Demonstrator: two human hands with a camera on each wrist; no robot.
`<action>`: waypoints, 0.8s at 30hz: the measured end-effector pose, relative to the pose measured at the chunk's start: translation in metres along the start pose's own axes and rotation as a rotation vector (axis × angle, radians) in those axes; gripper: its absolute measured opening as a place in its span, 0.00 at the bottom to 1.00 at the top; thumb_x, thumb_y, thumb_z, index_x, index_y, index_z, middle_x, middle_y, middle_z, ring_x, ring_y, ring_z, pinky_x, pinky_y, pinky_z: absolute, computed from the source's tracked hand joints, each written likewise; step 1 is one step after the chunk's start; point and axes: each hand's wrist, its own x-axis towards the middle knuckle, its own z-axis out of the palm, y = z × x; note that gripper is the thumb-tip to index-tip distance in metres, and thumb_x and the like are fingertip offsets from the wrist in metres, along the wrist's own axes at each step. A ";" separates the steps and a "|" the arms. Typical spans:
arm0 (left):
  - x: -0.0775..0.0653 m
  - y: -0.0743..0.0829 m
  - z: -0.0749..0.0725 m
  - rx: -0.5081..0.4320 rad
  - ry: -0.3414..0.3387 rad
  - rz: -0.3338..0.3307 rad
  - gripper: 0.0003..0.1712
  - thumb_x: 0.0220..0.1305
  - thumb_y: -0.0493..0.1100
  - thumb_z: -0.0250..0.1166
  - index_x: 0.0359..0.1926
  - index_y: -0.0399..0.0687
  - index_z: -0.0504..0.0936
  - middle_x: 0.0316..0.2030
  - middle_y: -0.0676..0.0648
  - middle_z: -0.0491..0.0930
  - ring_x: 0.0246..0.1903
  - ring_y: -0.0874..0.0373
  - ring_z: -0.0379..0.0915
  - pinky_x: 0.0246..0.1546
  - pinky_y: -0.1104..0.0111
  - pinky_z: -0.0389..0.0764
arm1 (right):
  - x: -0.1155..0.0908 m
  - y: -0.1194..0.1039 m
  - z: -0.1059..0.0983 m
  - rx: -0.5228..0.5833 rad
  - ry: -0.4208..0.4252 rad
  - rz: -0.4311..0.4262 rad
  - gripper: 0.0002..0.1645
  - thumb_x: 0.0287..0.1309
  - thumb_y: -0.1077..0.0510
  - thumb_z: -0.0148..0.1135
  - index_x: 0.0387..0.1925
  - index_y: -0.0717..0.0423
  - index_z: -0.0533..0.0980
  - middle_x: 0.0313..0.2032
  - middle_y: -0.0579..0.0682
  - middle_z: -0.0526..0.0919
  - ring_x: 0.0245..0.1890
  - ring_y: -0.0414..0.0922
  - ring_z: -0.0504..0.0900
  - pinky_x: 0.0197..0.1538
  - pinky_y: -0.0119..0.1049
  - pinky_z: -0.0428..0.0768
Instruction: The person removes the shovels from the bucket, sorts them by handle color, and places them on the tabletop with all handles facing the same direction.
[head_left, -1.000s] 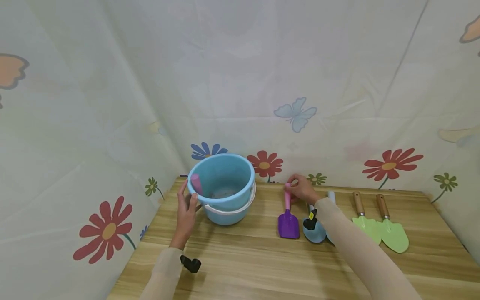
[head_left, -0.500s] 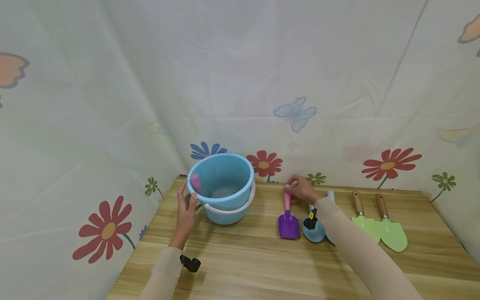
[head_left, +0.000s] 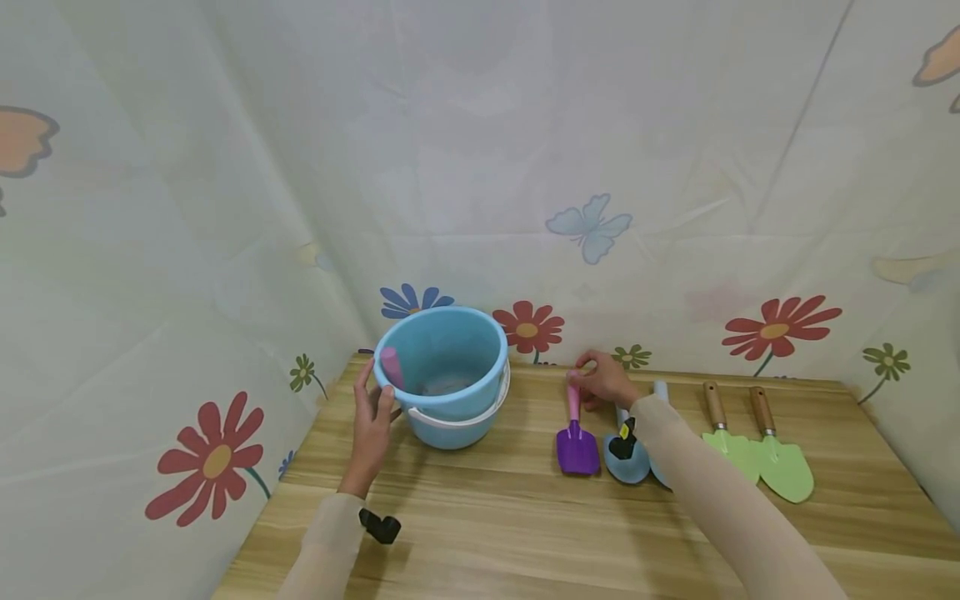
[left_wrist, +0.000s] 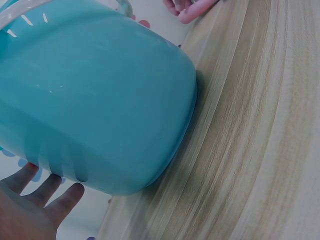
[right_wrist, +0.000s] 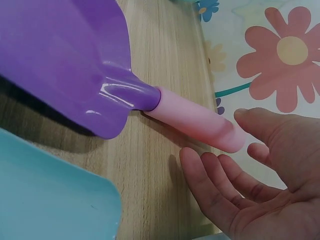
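Observation:
A light blue bucket [head_left: 450, 408] with a white handle stands upright at the left of the table; a pink handle [head_left: 391, 367] shows inside it. Against the bucket's near left side rests my left hand [head_left: 371, 425], and the left wrist view has straight fingers [left_wrist: 62, 202] touching the outer wall. A purple toy shovel [head_left: 577, 450] with a pink grip lies on the table. Around the end of that grip [right_wrist: 195, 120] my right hand [right_wrist: 265, 175] is spread, thumb on one side and fingers on the other, with a gap beside the fingers.
Two blue scoops [head_left: 627, 462] lie right of the purple shovel, partly hidden by the right sleeve. Farther right are two light green trowels [head_left: 787, 471] with wooden handles. A floral curtain [head_left: 480, 167] hangs behind the wooden table [head_left: 480, 533].
The right hand and the purple shovel have shifted only very slightly. The left hand and the bucket stay in place.

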 end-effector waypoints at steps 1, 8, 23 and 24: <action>0.000 0.000 0.000 0.000 -0.002 0.000 0.34 0.82 0.49 0.50 0.81 0.67 0.47 0.76 0.44 0.58 0.73 0.43 0.59 0.58 0.33 0.72 | 0.000 0.000 0.000 -0.005 -0.002 0.001 0.23 0.68 0.59 0.66 0.58 0.63 0.69 0.37 0.66 0.85 0.32 0.65 0.86 0.36 0.51 0.88; 0.000 0.001 -0.001 -0.009 -0.009 0.001 0.35 0.82 0.48 0.49 0.82 0.65 0.46 0.77 0.42 0.56 0.73 0.41 0.57 0.59 0.31 0.69 | -0.001 -0.003 0.001 -0.027 0.001 0.006 0.23 0.69 0.58 0.65 0.58 0.62 0.69 0.38 0.65 0.84 0.31 0.61 0.87 0.34 0.49 0.88; 0.000 0.001 -0.001 0.005 0.004 0.000 0.33 0.82 0.50 0.50 0.80 0.69 0.49 0.74 0.39 0.61 0.71 0.41 0.60 0.57 0.31 0.72 | -0.002 -0.006 -0.002 -0.032 -0.014 0.021 0.26 0.71 0.56 0.65 0.62 0.63 0.68 0.43 0.68 0.83 0.36 0.65 0.86 0.38 0.52 0.88; 0.000 0.001 -0.001 0.006 0.005 0.000 0.33 0.82 0.49 0.50 0.80 0.69 0.49 0.74 0.39 0.61 0.71 0.41 0.61 0.57 0.31 0.72 | -0.002 -0.007 -0.003 -0.038 -0.018 0.019 0.26 0.71 0.56 0.65 0.62 0.63 0.67 0.43 0.68 0.83 0.36 0.65 0.86 0.38 0.52 0.88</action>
